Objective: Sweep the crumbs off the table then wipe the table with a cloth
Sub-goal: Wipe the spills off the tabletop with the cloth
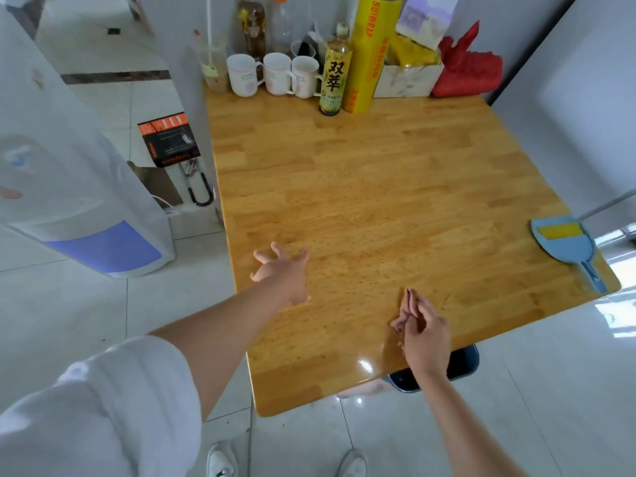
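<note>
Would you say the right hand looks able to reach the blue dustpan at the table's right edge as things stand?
Probably yes. The right hand is empty and the bare table lies between it and the blue dustpan, with nothing in the way, though it would need a stretch sideways.

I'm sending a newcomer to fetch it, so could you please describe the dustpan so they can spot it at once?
Start at the wooden table and follow its right edge toward the near corner. The dustpan lies flat there, apart from the clutter along the far edge. It is the only light blue item, with a yellow comb strip and a handle pointing at the corner.
</note>
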`<control>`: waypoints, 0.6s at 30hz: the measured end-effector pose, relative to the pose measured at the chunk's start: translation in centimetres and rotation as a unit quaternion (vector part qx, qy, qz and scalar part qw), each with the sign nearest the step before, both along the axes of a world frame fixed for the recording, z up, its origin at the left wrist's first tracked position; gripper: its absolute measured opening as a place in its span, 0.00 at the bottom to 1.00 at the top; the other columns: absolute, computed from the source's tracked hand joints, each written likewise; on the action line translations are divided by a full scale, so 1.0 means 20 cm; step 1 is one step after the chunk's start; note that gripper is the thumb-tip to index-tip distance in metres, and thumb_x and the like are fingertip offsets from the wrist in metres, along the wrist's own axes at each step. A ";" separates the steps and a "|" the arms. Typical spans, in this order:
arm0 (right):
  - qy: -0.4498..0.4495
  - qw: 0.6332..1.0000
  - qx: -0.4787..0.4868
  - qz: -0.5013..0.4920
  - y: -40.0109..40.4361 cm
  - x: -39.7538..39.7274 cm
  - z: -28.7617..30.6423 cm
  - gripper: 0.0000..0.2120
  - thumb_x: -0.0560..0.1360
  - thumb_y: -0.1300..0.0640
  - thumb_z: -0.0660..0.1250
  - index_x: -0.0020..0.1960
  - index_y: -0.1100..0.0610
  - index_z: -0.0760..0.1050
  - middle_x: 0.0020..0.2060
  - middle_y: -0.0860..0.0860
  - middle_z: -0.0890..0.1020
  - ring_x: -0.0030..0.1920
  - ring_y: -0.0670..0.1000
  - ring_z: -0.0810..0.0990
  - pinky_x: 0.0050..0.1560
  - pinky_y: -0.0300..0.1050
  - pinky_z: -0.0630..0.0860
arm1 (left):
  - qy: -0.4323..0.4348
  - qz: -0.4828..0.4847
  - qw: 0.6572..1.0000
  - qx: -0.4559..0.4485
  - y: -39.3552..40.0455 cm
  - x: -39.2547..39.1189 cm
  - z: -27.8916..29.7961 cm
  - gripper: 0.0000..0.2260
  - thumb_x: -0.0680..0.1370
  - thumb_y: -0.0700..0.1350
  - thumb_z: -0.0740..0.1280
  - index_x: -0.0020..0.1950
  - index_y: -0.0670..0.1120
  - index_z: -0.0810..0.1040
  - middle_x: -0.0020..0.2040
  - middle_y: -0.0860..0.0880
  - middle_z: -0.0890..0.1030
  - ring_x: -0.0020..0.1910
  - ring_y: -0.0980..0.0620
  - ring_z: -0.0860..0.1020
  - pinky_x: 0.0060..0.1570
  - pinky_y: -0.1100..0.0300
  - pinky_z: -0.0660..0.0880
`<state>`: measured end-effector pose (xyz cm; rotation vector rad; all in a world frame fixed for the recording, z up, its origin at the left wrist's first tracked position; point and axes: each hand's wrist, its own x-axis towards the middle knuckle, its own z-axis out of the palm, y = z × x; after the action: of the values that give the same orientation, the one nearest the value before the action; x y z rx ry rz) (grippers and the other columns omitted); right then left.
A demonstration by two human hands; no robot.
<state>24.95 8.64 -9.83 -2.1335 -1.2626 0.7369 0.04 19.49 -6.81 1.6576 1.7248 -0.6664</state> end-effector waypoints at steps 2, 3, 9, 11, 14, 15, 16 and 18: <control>-0.061 0.998 -0.003 -0.019 -0.08 -0.24 -0.04 0.16 0.83 0.57 0.62 0.66 0.39 0.74 0.58 0.45 0.77 0.35 0.41 0.82 0.33 0.36 0.76 | 0.001 -0.011 1.000 0.001 0.01 -0.01 -0.01 0.46 0.78 0.60 0.69 0.81 0.59 0.37 0.79 0.38 0.32 0.76 0.25 0.41 0.67 0.34 0.69; -0.056 0.997 0.004 0.050 -0.16 -0.41 -0.08 0.16 0.82 0.56 0.63 0.65 0.39 0.75 0.58 0.46 0.75 0.38 0.41 0.82 0.36 0.38 0.78 | 0.003 -0.015 1.000 0.004 0.02 -0.01 -0.03 0.46 0.77 0.60 0.69 0.81 0.59 0.36 0.79 0.37 0.33 0.76 0.24 0.42 0.67 0.33 0.69; -0.019 0.914 0.008 0.405 -0.33 -0.78 -0.12 0.14 0.80 0.51 0.62 0.62 0.42 0.80 0.54 0.42 0.75 0.47 0.43 0.79 0.44 0.38 0.77 | 0.005 -0.048 0.998 0.033 0.01 -0.05 -0.06 0.47 0.75 0.64 0.69 0.81 0.58 0.39 0.80 0.36 0.37 0.75 0.23 0.46 0.61 0.35 0.74; -0.034 0.939 0.005 0.342 -0.22 -0.53 -0.07 0.14 0.82 0.53 0.62 0.65 0.42 0.79 0.55 0.41 0.76 0.43 0.41 0.81 0.42 0.36 0.79 | 0.008 -0.057 0.998 0.035 0.02 -0.06 -0.06 0.47 0.75 0.65 0.68 0.81 0.58 0.38 0.80 0.35 0.38 0.75 0.23 0.47 0.60 0.35 0.75; -0.013 0.998 -0.019 -0.066 -0.07 -0.15 -0.03 0.18 0.83 0.58 0.62 0.70 0.42 0.74 0.59 0.52 0.78 0.43 0.52 0.85 0.46 0.54 0.84 | 0.009 -0.061 0.998 0.033 0.02 -0.05 -0.07 0.48 0.75 0.64 0.68 0.81 0.58 0.37 0.79 0.35 0.37 0.75 0.22 0.46 0.60 0.34 0.75; -0.013 0.978 -0.047 -0.201 -0.05 -0.12 -0.04 0.18 0.83 0.57 0.62 0.71 0.43 0.73 0.62 0.55 0.75 0.47 0.56 0.84 0.52 0.56 0.82 | 0.009 -0.059 0.998 0.029 0.02 -0.04 -0.07 0.48 0.76 0.64 0.68 0.80 0.58 0.36 0.79 0.35 0.37 0.75 0.22 0.46 0.61 0.33 0.74; -0.026 0.962 -0.063 -0.266 -0.05 -0.17 -0.06 0.18 0.82 0.57 0.61 0.70 0.45 0.73 0.65 0.56 0.73 0.50 0.59 0.82 0.55 0.54 0.79 | 0.010 -0.056 0.998 0.025 0.01 -0.04 -0.07 0.47 0.76 0.63 0.68 0.80 0.58 0.35 0.79 0.35 0.36 0.75 0.22 0.45 0.62 0.32 0.73; -0.058 0.982 -0.009 -0.181 -0.08 -0.42 -0.08 0.17 0.79 0.59 0.62 0.65 0.46 0.75 0.62 0.54 0.76 0.50 0.58 0.80 0.51 0.51 0.78 | 0.010 -0.058 0.998 0.020 0.02 -0.04 -0.06 0.47 0.77 0.61 0.68 0.80 0.58 0.34 0.79 0.35 0.35 0.75 0.22 0.45 0.62 0.32 0.72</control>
<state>16.60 7.13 -11.47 -2.3607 -0.8855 0.4746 -0.72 19.84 -7.99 1.7945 1.6754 -0.7072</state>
